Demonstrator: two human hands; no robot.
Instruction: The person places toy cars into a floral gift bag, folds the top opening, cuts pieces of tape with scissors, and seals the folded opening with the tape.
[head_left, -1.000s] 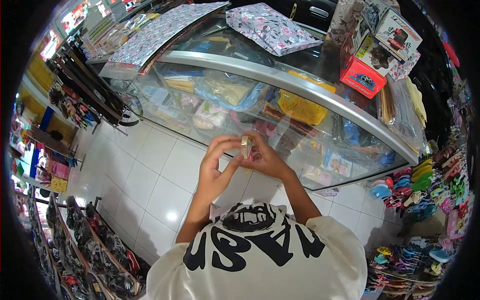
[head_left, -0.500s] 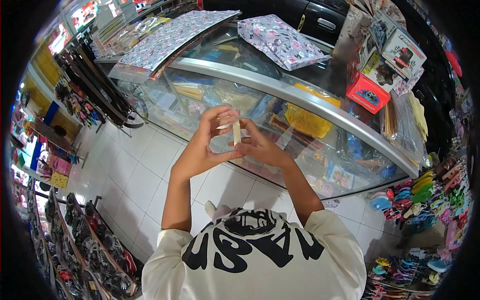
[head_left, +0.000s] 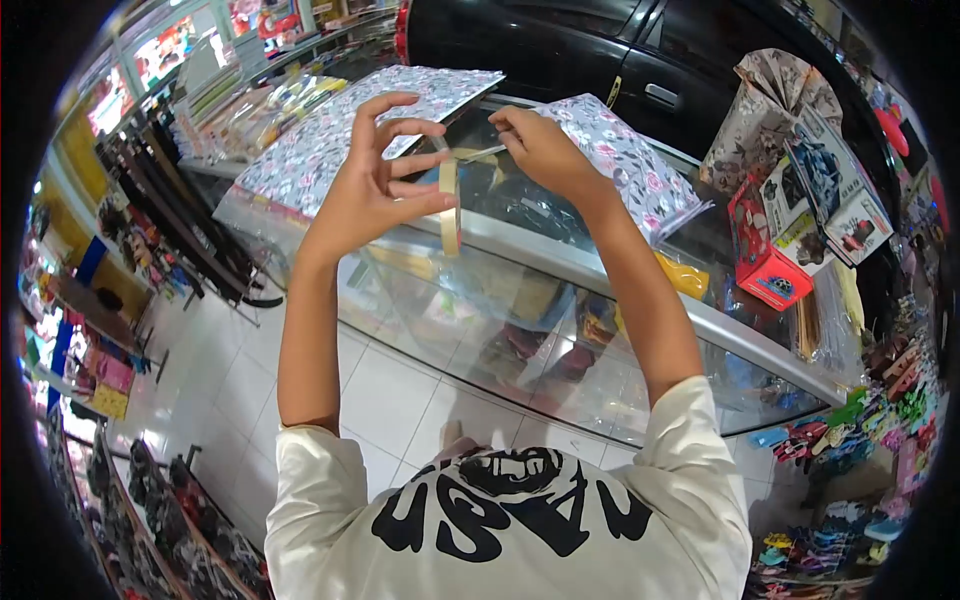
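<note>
My left hand grips a narrow roll of pale yellowish tape upright between thumb and fingers, its other fingers spread. Closed in a pinch, my right hand is to the right of the roll and a little higher. A thin, shiny strip runs from the top of the roll to my right fingertips; it looks like the tape's free end. Both hands are above the glass counter. Beyond my right hand lies a flower-patterned wrapped package, and to the left is a flat stack of similar flowered paper.
The glass display counter has a metal edge rail and bagged goods inside. Boxes and a flowered bag stand at its right end. Belts hang at left; footwear racks fill the lower corners. Behind is a black car.
Both hands have moved up and forward over the counter. The right hand has come away from the tape roll to the right, with a strip now stretched between them.
</note>
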